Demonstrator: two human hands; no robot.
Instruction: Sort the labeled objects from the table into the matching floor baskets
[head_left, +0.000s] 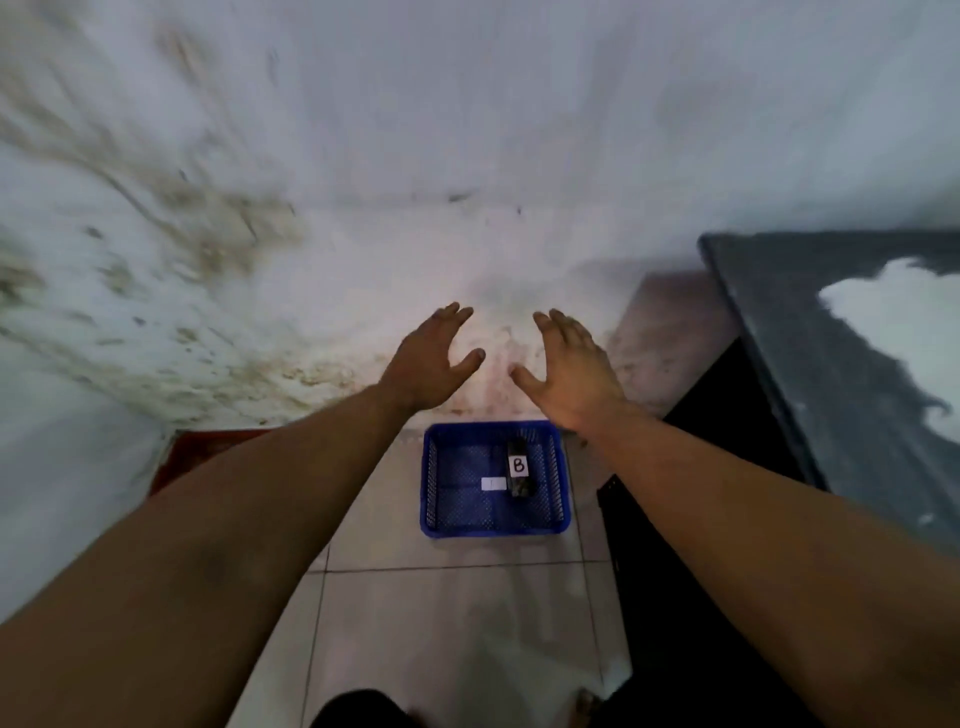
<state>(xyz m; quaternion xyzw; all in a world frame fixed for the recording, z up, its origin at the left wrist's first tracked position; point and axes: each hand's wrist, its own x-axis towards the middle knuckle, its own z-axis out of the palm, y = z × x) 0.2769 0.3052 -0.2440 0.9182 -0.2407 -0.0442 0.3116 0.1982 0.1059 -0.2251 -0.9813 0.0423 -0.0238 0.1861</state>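
A blue mesh basket (439, 514) stands on the tiled floor against the wall. Inside it lies a dark oblong object (518, 486) with a white label marked B, and a small white tag (493, 484) lies on the basket's bottom beside it. My left hand (434, 364) and my right hand (574, 371) are both stretched out above and beyond the basket, palms down, fingers spread, holding nothing. A red basket (208, 447) shows partly at the left, mostly hidden behind my left forearm.
A dark table (810, 332) with a bright reflection on its top fills the right side; the space under it is black. A stained white wall (363, 156) rises straight ahead. Pale floor tiles (457, 623) run toward me.
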